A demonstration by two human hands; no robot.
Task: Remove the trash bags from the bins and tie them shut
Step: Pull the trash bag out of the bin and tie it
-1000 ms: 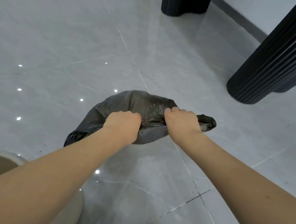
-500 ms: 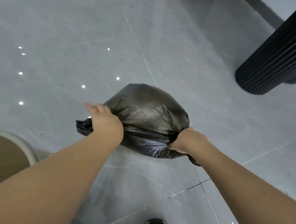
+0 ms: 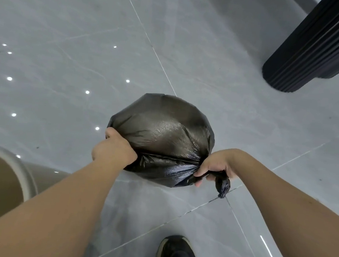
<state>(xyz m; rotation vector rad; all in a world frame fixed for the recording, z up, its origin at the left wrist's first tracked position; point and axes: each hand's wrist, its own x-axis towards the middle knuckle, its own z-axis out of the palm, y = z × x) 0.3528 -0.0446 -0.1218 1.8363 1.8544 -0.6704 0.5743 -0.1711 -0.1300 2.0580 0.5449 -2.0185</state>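
Grey glossy floor tiles [image 3: 190, 49] fill the view, crossed by thin grout lines and dotted with bright light reflections on the left. Top right, a big black ribbed column [image 3: 314, 48] stands on the floor, well apart from the action. Lower left, a beige bin [image 3: 4, 177] with a pale rounded rim pokes into view, just beside the left forearm. Dead centre, the black trash bag [image 3: 162, 136] is held up above the floor, puffed round and shiny, nothing between it and the camera but the two hands at its near edge. The left hand [image 3: 113, 150] clenches a bunch of plastic at the bag's left side, fingers curled out of sight under the film. The right hand [image 3: 216, 167] grips the gathered neck at the bag's lower right, fingers wrapped round it, and a short twisted tail [image 3: 223, 184] of plastic hangs down from that fist. Bottom edge, a dark shoe [image 3: 178, 253] sits on the tile below the bag.
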